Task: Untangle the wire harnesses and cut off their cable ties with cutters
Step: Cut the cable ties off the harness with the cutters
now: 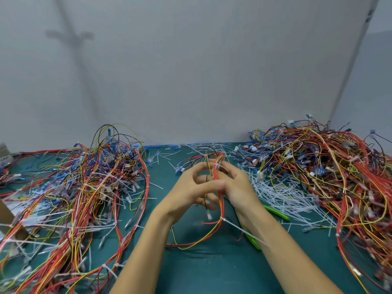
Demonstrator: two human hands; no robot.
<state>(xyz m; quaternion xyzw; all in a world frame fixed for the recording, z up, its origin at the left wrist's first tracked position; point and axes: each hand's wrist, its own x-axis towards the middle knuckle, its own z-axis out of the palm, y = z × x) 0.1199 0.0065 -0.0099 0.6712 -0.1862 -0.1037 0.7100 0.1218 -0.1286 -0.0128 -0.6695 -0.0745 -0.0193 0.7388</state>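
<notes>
Both my hands hold one wire harness [220, 200] of red, yellow and black wires above the green mat. My left hand [191, 187] grips it from the left, thumb laid across the wires. My right hand [235, 185] pinches the red bundle near a white cable tie [217, 165] at the top. A second white cable tie [244, 230] sticks out lower down, its long tail lying across my right forearm. The green-handled cutters [277, 213] lie on the mat under my right forearm, partly hidden.
A large tangled pile of harnesses [70, 194] covers the mat on the left, another pile [331, 170] on the right. Cut white tie scraps [282, 194] litter the mat beside the cutters. A cardboard box [8, 219] stands at far left. A grey wall [191, 71] closes the back.
</notes>
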